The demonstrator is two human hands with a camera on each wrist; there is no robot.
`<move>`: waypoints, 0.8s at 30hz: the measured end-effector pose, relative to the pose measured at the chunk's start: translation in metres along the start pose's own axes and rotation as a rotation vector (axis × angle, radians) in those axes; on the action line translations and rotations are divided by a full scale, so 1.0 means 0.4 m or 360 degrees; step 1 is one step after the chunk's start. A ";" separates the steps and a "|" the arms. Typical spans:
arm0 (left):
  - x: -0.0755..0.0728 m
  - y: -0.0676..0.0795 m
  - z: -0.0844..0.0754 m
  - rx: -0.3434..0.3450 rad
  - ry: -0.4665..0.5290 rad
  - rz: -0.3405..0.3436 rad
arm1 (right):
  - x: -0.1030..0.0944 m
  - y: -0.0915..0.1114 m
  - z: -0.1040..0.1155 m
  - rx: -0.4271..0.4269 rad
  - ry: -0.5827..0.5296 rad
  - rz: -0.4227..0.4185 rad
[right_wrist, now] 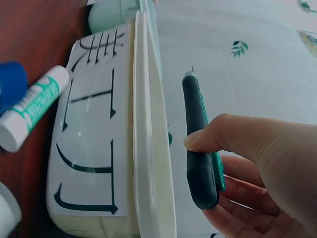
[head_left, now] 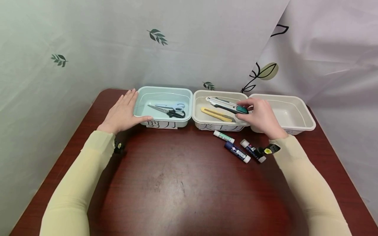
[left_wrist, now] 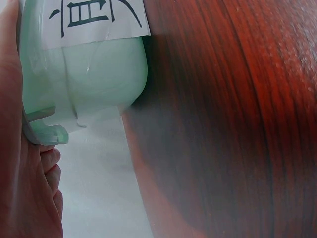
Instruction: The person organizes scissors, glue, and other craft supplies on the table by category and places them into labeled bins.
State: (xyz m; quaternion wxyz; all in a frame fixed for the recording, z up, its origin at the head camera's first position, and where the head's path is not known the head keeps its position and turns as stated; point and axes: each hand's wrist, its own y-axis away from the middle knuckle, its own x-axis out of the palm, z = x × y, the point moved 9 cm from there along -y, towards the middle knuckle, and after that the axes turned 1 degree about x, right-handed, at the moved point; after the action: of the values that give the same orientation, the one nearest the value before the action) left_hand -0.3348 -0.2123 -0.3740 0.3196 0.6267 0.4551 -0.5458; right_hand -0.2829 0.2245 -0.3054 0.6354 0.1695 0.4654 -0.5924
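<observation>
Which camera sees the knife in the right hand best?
The right wrist camera: the knife looks biggest there, gripped by the right hand. The head view shows it smaller, over the middle box; the left wrist view doesn't show it.

Pale fabric [head_left: 103, 29] printed with leaves [head_left: 154, 31] hangs behind a glossy reddish-brown table [head_left: 141, 196].

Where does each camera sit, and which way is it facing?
Head: worn on the head, looks forward and down at the table; left hand, right hand and both sleeves show.
Left wrist: worn there, faces the pale blue-green bin's labelled side; part of the left hand shows.
Right wrist: worn there, faces the middle cream bin's label and leaf-printed backdrop; the right hand shows.
Head and right wrist share the utility knife in the right hand.
</observation>
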 end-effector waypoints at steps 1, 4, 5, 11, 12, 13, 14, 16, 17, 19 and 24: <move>0.000 0.000 0.000 -0.0001 -0.0001 0.0001 | 0.003 -0.009 -0.004 0.0015 0.0013 0.0014; 0.000 0.000 0.000 -0.0001 0.0000 0.0001 | 0.015 -0.036 -0.015 0.0070 0.0030 0.0063; 0.001 -0.001 -0.001 0.0000 0.0003 0.0000 | 0.019 -0.044 -0.017 0.0088 0.0032 0.0081; 0.001 -0.003 -0.001 -0.0003 0.0002 -0.0001 | 0.050 -0.083 -0.030 0.0130 0.0061 0.0199; 0.001 -0.003 -0.001 -0.0004 0.0001 0.0001 | 0.057 -0.088 -0.032 0.0127 0.0075 0.0217; 0.000 -0.003 -0.002 -0.0004 0.0001 0.0002 | 0.064 -0.092 -0.034 0.0121 0.0090 0.0235; 0.000 -0.003 -0.002 -0.0005 0.0002 0.0006 | 0.072 -0.097 -0.036 0.0115 0.0104 0.0252; 0.000 -0.002 -0.002 -0.0006 0.0003 0.0010 | 0.088 -0.105 -0.040 0.0107 0.0130 0.0281; 0.001 -0.001 -0.002 -0.0008 0.0004 0.0015 | 0.097 -0.108 -0.043 0.0111 0.0135 0.0299; 0.000 0.000 -0.002 -0.0009 0.0008 0.0020 | 0.112 -0.112 -0.045 0.0111 0.0135 0.0329; 0.000 0.001 -0.002 -0.0008 0.0012 0.0016 | 0.140 -0.117 -0.044 0.0130 0.0103 0.0388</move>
State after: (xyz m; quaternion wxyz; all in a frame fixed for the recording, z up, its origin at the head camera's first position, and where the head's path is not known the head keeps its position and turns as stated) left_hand -0.3340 -0.2117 -0.3739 0.3221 0.6303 0.4546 -0.5407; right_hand -0.3402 0.1934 -0.3432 0.6798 0.2695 0.4372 -0.5235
